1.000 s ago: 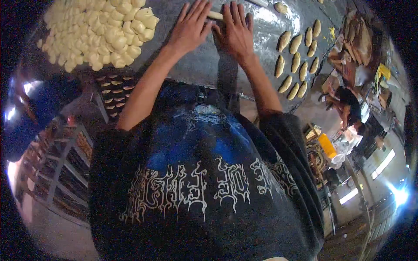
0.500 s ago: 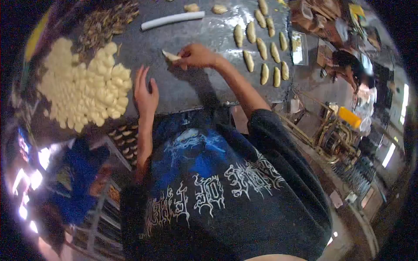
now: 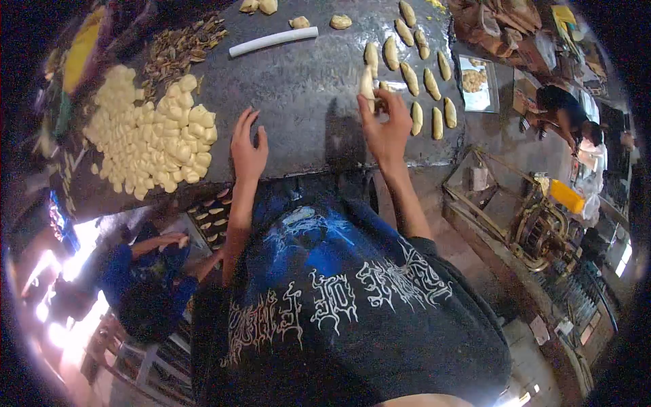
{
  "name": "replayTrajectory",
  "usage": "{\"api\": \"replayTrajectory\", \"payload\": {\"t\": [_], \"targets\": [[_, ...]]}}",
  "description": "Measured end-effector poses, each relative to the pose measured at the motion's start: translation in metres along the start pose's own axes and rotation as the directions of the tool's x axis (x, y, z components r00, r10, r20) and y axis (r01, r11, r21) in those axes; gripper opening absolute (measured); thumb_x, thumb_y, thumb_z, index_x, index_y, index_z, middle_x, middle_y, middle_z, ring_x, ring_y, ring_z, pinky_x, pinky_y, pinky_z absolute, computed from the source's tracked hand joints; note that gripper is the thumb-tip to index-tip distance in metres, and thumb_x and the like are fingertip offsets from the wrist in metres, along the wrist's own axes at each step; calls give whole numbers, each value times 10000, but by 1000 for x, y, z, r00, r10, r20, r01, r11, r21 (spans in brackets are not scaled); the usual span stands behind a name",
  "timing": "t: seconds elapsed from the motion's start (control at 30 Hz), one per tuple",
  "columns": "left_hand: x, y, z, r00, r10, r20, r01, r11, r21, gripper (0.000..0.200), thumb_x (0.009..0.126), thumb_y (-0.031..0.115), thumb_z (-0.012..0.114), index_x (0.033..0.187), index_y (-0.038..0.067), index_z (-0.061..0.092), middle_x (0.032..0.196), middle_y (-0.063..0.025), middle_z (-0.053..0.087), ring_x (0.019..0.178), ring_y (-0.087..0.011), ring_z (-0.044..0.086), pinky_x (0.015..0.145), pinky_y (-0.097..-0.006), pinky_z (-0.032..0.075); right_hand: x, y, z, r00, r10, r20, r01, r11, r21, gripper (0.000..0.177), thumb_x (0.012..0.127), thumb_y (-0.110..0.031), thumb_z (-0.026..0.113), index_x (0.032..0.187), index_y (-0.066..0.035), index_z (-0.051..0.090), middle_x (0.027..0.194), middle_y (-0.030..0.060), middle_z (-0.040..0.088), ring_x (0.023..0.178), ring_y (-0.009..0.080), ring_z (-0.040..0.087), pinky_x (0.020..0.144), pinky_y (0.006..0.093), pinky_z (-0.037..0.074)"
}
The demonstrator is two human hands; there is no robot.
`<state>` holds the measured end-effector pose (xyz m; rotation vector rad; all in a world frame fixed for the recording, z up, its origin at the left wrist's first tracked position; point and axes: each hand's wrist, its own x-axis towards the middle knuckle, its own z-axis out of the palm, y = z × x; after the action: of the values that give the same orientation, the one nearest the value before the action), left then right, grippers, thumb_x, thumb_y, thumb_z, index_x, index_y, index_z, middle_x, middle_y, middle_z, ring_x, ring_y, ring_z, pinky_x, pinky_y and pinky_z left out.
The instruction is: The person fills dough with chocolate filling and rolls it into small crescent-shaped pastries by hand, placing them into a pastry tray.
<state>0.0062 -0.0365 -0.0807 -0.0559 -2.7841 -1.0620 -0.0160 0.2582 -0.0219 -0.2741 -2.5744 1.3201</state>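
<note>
My right hand (image 3: 388,132) pinches a long, pale dough roll (image 3: 367,85) between thumb and fingers, just left of several similar dough rolls (image 3: 409,79) laid in rows on the dark tabletop (image 3: 291,88). Over the table's near side my left hand (image 3: 249,150) is empty, its fingers stretched out and apart. To the left of it lies a big heap of flattened, pale dough pieces (image 3: 152,142). Behind that heap is a pile of brown strips (image 3: 180,51). A white rod (image 3: 273,42) lies farther back on the table.
A few dough lumps (image 3: 340,22) sit at the far edge. A clear-covered tray (image 3: 478,83) is at the table's right side. Another person (image 3: 139,271) works at lower left beside a tray of shaped pieces (image 3: 210,220). A person (image 3: 566,112) bends at far right, beyond machinery (image 3: 542,234).
My right hand has carried the dough roll rightward to the laid-out rolls, turning it upright in view. My left hand stays open near the heap. The view has shifted slightly.
</note>
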Motion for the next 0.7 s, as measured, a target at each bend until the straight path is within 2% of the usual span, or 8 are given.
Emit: {"api": "replayTrajectory", "payload": {"t": [0.03, 0.13, 0.17, 0.27, 0.37, 0.5, 0.63, 0.7], "targets": [[-2, 0, 1, 1000, -9, 1, 9, 1000, 3, 345, 966, 103, 612, 1303, 34, 631, 1440, -176, 569, 1341, -381, 530, 1110, -454, 431, -5, 7, -5, 999, -27, -23, 24, 995, -95, 346, 879, -236, 801, 1100, -8, 665, 1023, 196, 660, 858, 345, 677, 746, 436, 552], [-15, 4, 0, 999, -40, 1, 40, 999, 8, 336, 964, 98, 617, 1293, 35, 639, 1438, -181, 570, 1339, -379, 534, 1110, -451, 430, -41, 52, -3, 992, -98, 77, 118, 937, -330, 386, 862, -238, 820, 1114, 8, 660, 917, 184, 607, 779, 329, 629, 688, 436, 511], [-20, 6, 0, 999, -50, -6, 50, 999, 13, 332, 962, 96, 619, 1288, 35, 642, 1433, -184, 574, 1334, -379, 538, 1109, -450, 431, -52, 55, -3, 998, -25, 66, 46, 937, -345, 440, 876, -273, 807, 1162, 19, 646, 1007, 213, 593, 800, 366, 614, 698, 471, 501], [-31, 8, 0, 994, -97, -45, 98, 995, 16, 322, 957, 93, 629, 1274, 38, 652, 1415, -188, 588, 1325, -377, 547, 1108, -447, 431, -67, 57, -17, 999, -6, 35, 18, 946, -324, 454, 909, -284, 774, 1213, 22, 635, 969, 196, 607, 807, 334, 630, 701, 447, 507], [-42, 3, 1, 992, -86, -90, 88, 996, 15, 315, 952, 86, 637, 1263, 43, 660, 1400, -189, 599, 1315, -375, 556, 1103, -446, 434, -67, 50, -40, 983, 149, 106, -122, 967, -224, 433, 974, -301, 692, 1238, 30, 606, 1127, 247, 633, 955, 414, 648, 843, 479, 528], [-52, 9, -1, 987, -109, -120, 112, 994, 20, 301, 948, 76, 640, 1246, 48, 671, 1401, -184, 600, 1307, -376, 563, 1094, -443, 443, -57, 65, -54, 990, 140, 31, -132, 973, -188, 328, 1003, -257, 653, 1170, 25, 645, 1006, 205, 666, 869, 357, 664, 789, 439, 533], [-66, 17, 1, 982, -117, -151, 122, 992, 23, 282, 950, 72, 634, 1226, 49, 679, 1375, -175, 623, 1284, -368, 587, 1074, -434, 463, -40, 60, -63, 997, 63, 40, -58, 990, -129, 294, 1011, -236, 642, 1160, 17, 655, 984, 190, 671, 783, 288, 670, 695, 401, 529], [-77, 24, 4, 976, -132, -175, 136, 991, 10, 266, 951, 72, 631, 1210, 48, 687, 1356, -170, 636, 1271, -361, 601, 1062, -429, 474, -34, 61, -59, 998, 49, 44, -44, 993, -106, 305, 1005, -247, 652, 1149, 22, 661, 972, 192, 681, 794, 292, 676, 698, 403, 532]]}}
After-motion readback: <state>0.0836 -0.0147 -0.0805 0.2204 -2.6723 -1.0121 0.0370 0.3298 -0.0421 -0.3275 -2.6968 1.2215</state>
